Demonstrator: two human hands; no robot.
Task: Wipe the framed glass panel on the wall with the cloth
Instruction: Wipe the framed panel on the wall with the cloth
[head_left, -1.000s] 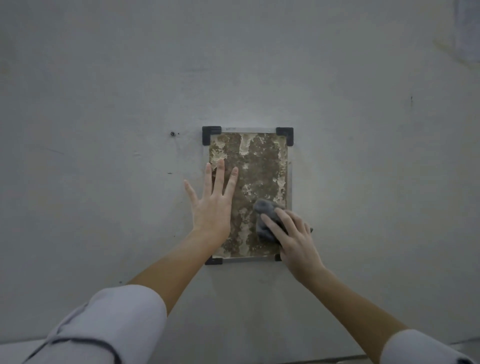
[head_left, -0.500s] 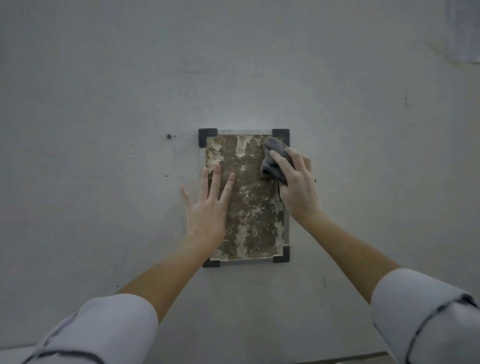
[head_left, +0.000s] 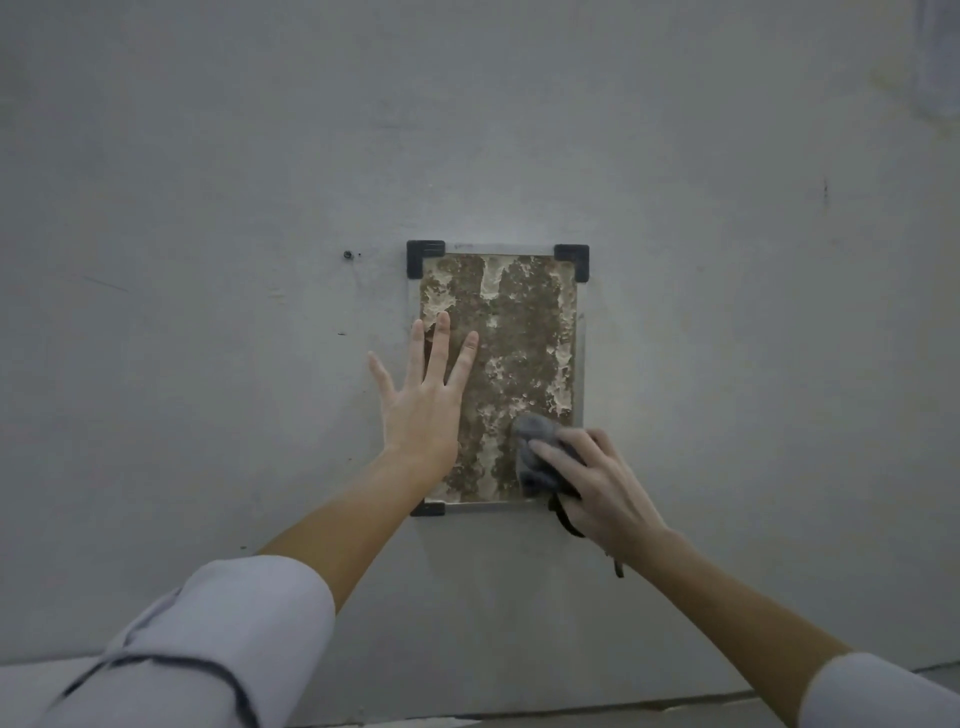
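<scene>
The framed glass panel (head_left: 519, 332) hangs upright on the grey wall, smeared with brown and cream grime, with black brackets at its corners. My left hand (head_left: 423, 400) lies flat with fingers spread across the panel's left edge, partly on the wall. My right hand (head_left: 602, 483) presses a bunched grey cloth (head_left: 537, 452) against the panel's lower right corner, hiding that corner bracket. A dark strap hangs below the hand.
The bare grey wall (head_left: 208, 208) surrounds the panel. A small dark screw hole (head_left: 347, 254) sits left of the top left bracket. The wall's base meets a pale floor strip (head_left: 675, 709) at the bottom.
My right hand with the cloth went from the panel's lower right up to its top right corner, then back down to the lower right. The left hand stayed flat in place.
</scene>
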